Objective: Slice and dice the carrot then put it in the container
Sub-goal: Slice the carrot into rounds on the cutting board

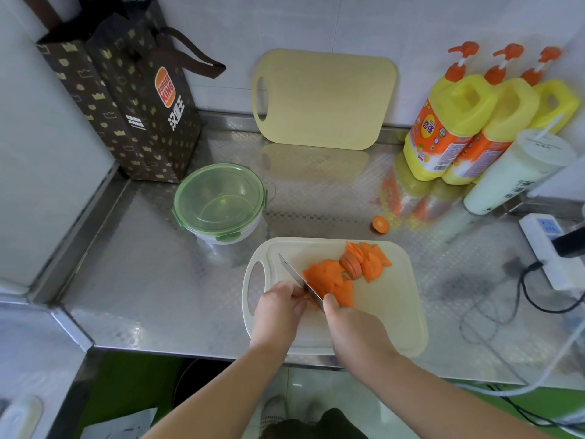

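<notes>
Two hands work over a pale cutting board on a shiny metal counter. The right hand grips a knife, with its fingers wrapped round the handle and the thumb up by the blade. The blade points away toward the board's handle hole. The left hand sits just left of the blade, its fingers curled down and close together on a small carrot piece. Most of that piece is hidden under the fingers.

A heap of carrot slices lies on the board to the right of the blade. One carrot end sits alone on the counter past the board.

The container stands beyond the board's left corner with its green lid on.

Farther back, a second board leans on the wall, next to a brown paper bag. Three yellow bottles, a white cup and a power strip are on the right.
</notes>
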Tool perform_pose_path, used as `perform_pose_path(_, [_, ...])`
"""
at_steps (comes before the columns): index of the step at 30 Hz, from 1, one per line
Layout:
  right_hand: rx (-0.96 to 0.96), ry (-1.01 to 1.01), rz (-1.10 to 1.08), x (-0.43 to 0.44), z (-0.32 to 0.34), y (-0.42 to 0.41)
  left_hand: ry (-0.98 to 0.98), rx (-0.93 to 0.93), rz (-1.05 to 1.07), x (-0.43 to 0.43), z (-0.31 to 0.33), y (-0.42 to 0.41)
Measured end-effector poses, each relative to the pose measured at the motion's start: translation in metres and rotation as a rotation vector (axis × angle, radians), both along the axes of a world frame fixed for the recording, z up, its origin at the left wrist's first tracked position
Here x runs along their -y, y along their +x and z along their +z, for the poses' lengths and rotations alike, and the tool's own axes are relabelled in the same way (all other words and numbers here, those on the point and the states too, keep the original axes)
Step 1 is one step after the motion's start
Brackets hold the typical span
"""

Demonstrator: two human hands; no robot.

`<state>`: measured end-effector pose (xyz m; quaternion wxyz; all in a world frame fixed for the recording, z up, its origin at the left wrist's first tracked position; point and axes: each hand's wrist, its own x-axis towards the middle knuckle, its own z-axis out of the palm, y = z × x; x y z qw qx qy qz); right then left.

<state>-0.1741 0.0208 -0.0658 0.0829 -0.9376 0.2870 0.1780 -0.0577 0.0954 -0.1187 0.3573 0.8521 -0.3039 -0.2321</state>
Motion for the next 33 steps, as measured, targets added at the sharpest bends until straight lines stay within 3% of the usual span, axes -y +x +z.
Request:
perform_pose_path(15, [0.158,-0.029,0.001,0.008,0.006,-0.007,-0.03,-0.06,0.01,0.001,0.008,-0.003])
perform_pose_path(33, [0.1,-0.035,0.013,-0.003,0.015,-0.006,-0.058,-0.04,0.006,0.0,0.002,-0.002])
